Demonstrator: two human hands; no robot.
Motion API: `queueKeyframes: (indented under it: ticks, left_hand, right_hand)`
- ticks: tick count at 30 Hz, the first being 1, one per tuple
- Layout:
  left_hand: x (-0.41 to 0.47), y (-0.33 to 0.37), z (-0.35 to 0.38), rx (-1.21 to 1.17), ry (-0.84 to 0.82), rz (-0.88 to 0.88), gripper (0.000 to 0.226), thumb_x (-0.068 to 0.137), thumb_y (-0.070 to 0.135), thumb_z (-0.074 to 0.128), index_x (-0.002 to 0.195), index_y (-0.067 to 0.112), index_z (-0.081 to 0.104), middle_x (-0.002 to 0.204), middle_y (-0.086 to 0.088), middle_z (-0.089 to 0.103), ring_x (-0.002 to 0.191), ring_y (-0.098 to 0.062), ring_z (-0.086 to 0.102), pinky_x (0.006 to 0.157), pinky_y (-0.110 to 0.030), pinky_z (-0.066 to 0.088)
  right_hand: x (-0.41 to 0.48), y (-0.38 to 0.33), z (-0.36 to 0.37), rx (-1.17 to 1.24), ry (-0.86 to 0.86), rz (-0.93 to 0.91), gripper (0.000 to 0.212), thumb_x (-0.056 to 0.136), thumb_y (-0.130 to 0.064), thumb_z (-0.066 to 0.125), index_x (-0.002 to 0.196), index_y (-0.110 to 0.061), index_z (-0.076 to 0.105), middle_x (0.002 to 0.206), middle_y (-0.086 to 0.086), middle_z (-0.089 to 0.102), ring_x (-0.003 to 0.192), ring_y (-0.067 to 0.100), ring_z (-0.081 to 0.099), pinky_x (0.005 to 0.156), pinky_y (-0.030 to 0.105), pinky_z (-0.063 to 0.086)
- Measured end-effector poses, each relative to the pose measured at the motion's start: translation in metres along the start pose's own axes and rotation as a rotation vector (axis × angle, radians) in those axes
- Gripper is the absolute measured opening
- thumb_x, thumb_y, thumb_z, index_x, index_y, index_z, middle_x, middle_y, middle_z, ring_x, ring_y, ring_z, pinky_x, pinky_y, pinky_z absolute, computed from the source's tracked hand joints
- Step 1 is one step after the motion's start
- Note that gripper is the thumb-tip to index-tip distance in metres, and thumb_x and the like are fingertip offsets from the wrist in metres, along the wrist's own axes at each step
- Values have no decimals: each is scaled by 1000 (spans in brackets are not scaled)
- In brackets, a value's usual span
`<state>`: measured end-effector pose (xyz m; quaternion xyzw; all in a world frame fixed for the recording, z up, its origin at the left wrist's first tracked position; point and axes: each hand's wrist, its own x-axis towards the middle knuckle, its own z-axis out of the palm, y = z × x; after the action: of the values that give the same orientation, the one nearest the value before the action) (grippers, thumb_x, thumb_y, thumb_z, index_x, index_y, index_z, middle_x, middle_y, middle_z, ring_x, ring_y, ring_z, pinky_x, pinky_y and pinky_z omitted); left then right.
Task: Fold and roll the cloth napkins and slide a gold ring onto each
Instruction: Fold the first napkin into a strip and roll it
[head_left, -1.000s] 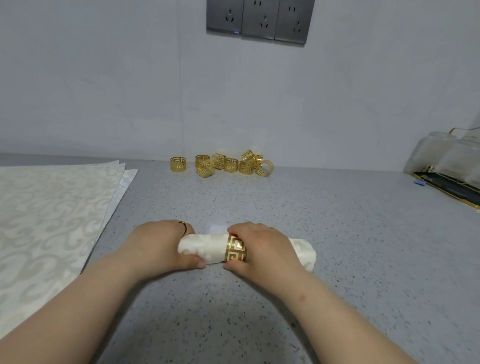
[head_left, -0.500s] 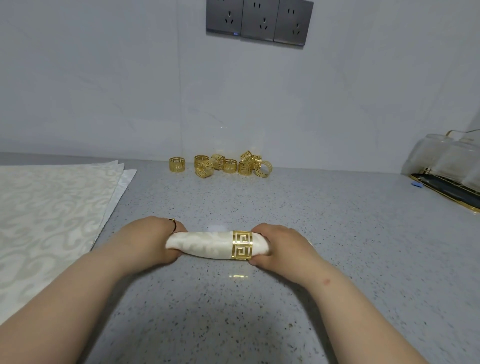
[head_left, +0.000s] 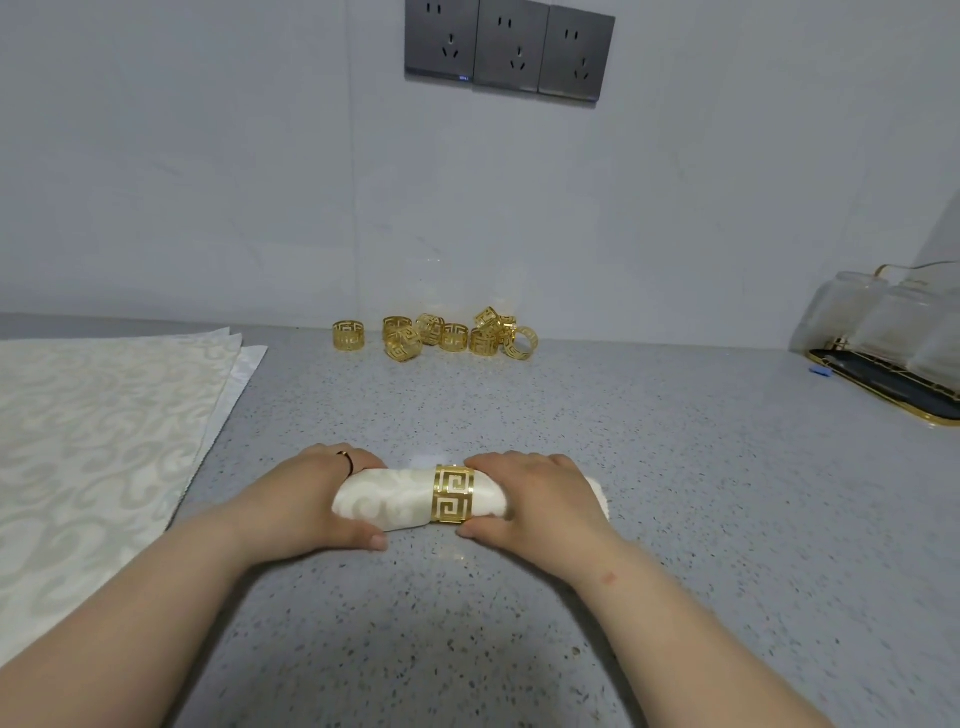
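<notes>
rolled napkin (head_left: 384, 501) lies crosswise on the counter (head_left: 675, 467), held between both hands; gold ring (head_left: 453, 493) sits round it, slightly right of mid-length; left hand (head_left: 306, 499) curled round the left end, fingers over the top, thumb on the near side down at the counter; right hand (head_left: 545, 499) curled over the right part, touching the ring's right edge; can't tell if it grips only cloth or also nudges the ring; right tip of the roll pokes out past that hand

risks as I read them: ring is off-centre, so on release the longer left side may loosen and fan out; pushing the ring further along a fat roll can bunch the fabric or drag the outer layer and unwind it; cloth looks slick, so the ring may creep; cut-out edges could snag the weave; hard squeeze flattens the roll; loose edge of the roll is hidden, if it sits on top it may spring open

spare rings (head_left: 452, 338) heaped at the wall, flat napkins (head_left: 104, 426) stacked at left, both well apart from the hands; most of the job not yet done
</notes>
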<state>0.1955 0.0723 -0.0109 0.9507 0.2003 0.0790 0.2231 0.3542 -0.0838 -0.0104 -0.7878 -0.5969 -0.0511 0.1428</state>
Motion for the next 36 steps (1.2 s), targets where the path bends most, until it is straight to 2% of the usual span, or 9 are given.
queueKeyframes:
  ticks: [7, 9, 12, 20, 23, 25, 29, 33, 36]
  left_hand:
    - [-14, -4, -13, -168, -12, -102, 124, 6, 89, 55, 118, 40, 33, 114, 21, 43, 101, 3, 46, 74, -1, 33]
    - [-23, -7, -17, -204, -39, -135, 100, 32, 62, 81, 118, 39, 35, 107, 25, 45, 92, 7, 49, 69, 0, 35]
    - [-33, -12, -17, -202, 2, -180, 57, 73, 21, 75, 118, 34, 43, 103, 20, 53, 89, 3, 53, 67, -1, 37]
    - [-17, 19, 2, -70, 123, -179, 49, 76, 22, 72, 121, 22, 53, 98, 9, 56, 87, -8, 54, 68, -4, 37]
    - [4, 38, 15, -48, 165, -147, 43, 79, 24, 68, 119, 22, 54, 98, 7, 56, 90, -10, 54, 71, -15, 40]
    - [21, 51, 23, -57, 182, -118, 35, 80, 23, 66, 114, 23, 57, 94, 7, 56, 87, -10, 52, 63, -9, 37]
    - [65, 72, 37, -75, 177, -87, 28, 82, 24, 63, 107, 32, 54, 93, 7, 56, 95, -13, 55, 64, -5, 34]
    - [110, 77, 42, -45, 196, -55, 65, 81, 40, 64, 138, 27, 36, 136, 7, 45, 122, -10, 46, 94, -18, 36]
    - [143, 65, 43, 28, 216, -51, 63, 85, 48, 55, 140, 28, 31, 145, 9, 35, 128, -9, 39, 100, -20, 33]
  right_hand:
    - [-15, 13, -11, -26, -25, 69, 65, 82, -44, 57, 140, -30, 30, 137, -8, 44, 127, 14, 34, 109, 29, 14]
    - [-22, 24, -17, -53, -48, 104, 54, 84, -40, 55, 135, -30, 38, 133, -8, 47, 125, 15, 36, 109, 30, 14]
    - [-31, 33, -23, -98, -47, 135, 41, 87, -35, 51, 127, -30, 46, 125, -7, 53, 118, 15, 42, 108, 30, 17]
    - [-38, 41, -29, -252, 41, 161, 53, 86, -29, 54, 136, -22, 39, 138, -2, 43, 131, 19, 33, 111, 35, 15]
    - [-35, 35, -26, -350, 181, 52, 66, 47, -45, 82, 108, -25, 65, 104, -5, 66, 93, 17, 62, 81, 34, 50]
    - [-26, 37, -17, -372, 215, 40, 58, 26, -44, 86, 80, -29, 71, 74, -13, 67, 61, 9, 61, 56, 21, 49]
    - [-3, 63, -12, -486, 202, 97, 38, 20, -23, 86, 51, -23, 64, 49, -7, 56, 43, 13, 51, 45, 17, 40]
    - [22, 109, -17, -531, 201, 158, 40, 12, -13, 83, 42, -17, 57, 42, 1, 51, 37, 16, 48, 40, 20, 38]
    - [49, 159, -19, -515, 189, 240, 44, 7, -10, 83, 42, -16, 58, 42, -2, 51, 34, 17, 47, 39, 19, 37]
